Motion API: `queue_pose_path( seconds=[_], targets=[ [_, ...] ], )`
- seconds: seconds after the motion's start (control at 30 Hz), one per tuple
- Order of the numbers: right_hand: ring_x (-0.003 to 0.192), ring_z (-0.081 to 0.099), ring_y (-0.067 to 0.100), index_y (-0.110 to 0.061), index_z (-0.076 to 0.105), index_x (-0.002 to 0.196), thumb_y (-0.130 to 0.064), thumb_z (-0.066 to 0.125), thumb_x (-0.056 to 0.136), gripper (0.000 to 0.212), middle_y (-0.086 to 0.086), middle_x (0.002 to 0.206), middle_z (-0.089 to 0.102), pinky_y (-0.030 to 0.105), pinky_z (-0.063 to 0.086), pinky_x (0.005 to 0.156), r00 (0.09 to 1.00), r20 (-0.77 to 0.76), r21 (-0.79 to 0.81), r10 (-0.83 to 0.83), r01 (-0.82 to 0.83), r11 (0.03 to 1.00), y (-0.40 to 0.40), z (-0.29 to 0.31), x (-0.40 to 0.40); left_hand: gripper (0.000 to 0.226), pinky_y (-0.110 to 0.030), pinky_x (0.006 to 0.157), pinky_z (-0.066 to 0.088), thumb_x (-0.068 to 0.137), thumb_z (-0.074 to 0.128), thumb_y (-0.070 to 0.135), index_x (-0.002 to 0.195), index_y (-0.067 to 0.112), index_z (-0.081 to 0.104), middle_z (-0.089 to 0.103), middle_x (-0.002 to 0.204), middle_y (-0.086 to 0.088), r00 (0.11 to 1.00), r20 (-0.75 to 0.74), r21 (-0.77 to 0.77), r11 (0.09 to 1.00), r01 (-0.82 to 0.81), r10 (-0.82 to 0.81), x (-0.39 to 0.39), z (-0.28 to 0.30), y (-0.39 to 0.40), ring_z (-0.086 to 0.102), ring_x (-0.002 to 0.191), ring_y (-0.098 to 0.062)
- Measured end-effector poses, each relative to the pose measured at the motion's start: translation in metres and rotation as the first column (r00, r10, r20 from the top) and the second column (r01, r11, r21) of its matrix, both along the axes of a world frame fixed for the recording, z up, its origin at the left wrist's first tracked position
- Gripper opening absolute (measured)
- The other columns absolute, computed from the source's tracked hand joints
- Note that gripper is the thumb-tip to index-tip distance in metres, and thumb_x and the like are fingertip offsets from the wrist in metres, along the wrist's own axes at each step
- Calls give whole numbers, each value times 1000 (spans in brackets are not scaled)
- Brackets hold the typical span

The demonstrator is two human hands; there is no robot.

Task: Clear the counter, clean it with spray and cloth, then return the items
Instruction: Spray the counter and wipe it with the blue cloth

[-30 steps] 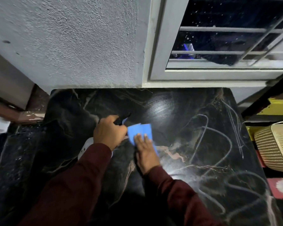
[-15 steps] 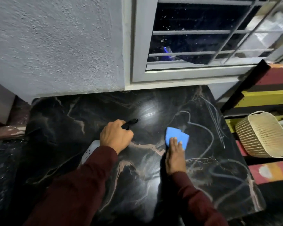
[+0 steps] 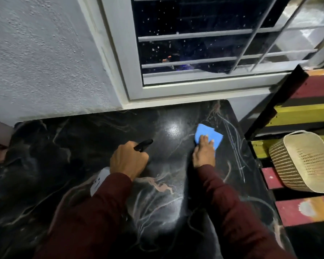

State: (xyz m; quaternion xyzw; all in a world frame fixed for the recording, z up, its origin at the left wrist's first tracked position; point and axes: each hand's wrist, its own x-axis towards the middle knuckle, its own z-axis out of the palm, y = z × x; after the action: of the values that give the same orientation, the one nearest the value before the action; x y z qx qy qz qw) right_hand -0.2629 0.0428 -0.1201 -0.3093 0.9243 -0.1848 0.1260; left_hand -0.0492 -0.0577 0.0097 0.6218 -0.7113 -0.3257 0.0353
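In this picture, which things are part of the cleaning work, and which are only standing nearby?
Part of the job:
- blue cloth, pressed flat on the counter by the right hand
- spray bottle, held in the left hand
- black marble counter

Only nearby:
- woven basket, off the counter to the right
- barred window behind the counter
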Motion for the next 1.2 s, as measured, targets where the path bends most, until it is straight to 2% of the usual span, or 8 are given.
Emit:
queue_pose_path(
  seconds=[0.17, 0.3, 0.43, 0.57, 0.7, 0.87, 1.0, 1.2],
  targets=[
    [130, 42, 43, -10, 47, 135, -28, 37, 85, 55, 11, 142, 48, 54, 38, 106, 685, -47, -18, 727, -728, 685, -36, -29, 115, 9, -36, 69, 46, 77, 60, 21, 70, 15, 63, 65, 72, -7, 995, -12, -30, 994, -103, 103, -21, -3, -11, 61, 76, -36],
    [132, 43, 28, -21, 52, 134, -34, 54, 85, 51, 0, 141, 51, 44, 36, 108, 456, -125, 114, 881, -876, 469, -74, -33, 89, 12, -36, 68, 48, 77, 60, 26, 74, 15, 65, 68, 74, -9, 991, -6, -32, 991, -131, 131, -37, -9, -23, 62, 74, -34],
    [137, 33, 38, -9, 38, 144, -20, 34, 95, 50, 11, 150, 38, 47, 28, 112, 816, -199, 40, 543, -546, 837, -89, -26, -33, 9, -35, 68, 43, 78, 61, 22, 74, 15, 65, 63, 71, -6, 988, 4, -51, 987, -153, 153, -56, -11, -25, 56, 69, -33],
    [135, 33, 43, -2, 39, 142, -21, 33, 91, 54, 18, 148, 38, 50, 26, 111, 978, -127, 15, 164, -163, 986, -48, -12, -129, 11, -32, 63, 37, 80, 59, 19, 71, 14, 64, 60, 65, -3, 989, -12, -42, 988, -146, 146, -74, -8, -19, 51, 59, -19],
    [135, 33, 43, -3, 39, 142, -24, 29, 86, 60, 18, 147, 40, 51, 28, 110, 951, -45, 26, 307, -306, 952, -56, -19, -35, 9, -32, 60, 35, 79, 59, 16, 73, 14, 65, 58, 63, 0, 992, -22, -25, 992, -126, 126, -85, -9, -18, 48, 56, -16],
    [142, 21, 34, -11, 33, 147, -29, 39, 94, 55, 8, 152, 33, 46, 17, 116, 492, 11, -4, 871, -871, 492, -121, -25, 34, 7, -31, 67, 37, 81, 61, 19, 75, 18, 64, 56, 66, 3, 991, -1, -40, 991, -131, 131, -93, -13, -21, 48, 60, -20],
    [126, 46, 42, -7, 52, 134, -23, 30, 87, 54, 14, 139, 51, 50, 40, 103, 740, -107, -53, 664, -671, 740, -138, -17, -40, 15, -32, 58, 36, 81, 61, 20, 67, 17, 61, 61, 63, -2, 992, 11, -38, 992, -122, 123, -93, -14, -27, 55, 60, -20],
    [130, 38, 46, 0, 42, 139, -23, 29, 85, 60, 22, 145, 41, 50, 31, 110, 970, -122, 3, 209, -210, 978, -62, -17, -195, 14, -27, 52, 33, 82, 60, 16, 68, 15, 63, 62, 64, -4, 995, -25, -24, 995, -94, 94, -102, -10, -23, 54, 58, -18]
  ],
)
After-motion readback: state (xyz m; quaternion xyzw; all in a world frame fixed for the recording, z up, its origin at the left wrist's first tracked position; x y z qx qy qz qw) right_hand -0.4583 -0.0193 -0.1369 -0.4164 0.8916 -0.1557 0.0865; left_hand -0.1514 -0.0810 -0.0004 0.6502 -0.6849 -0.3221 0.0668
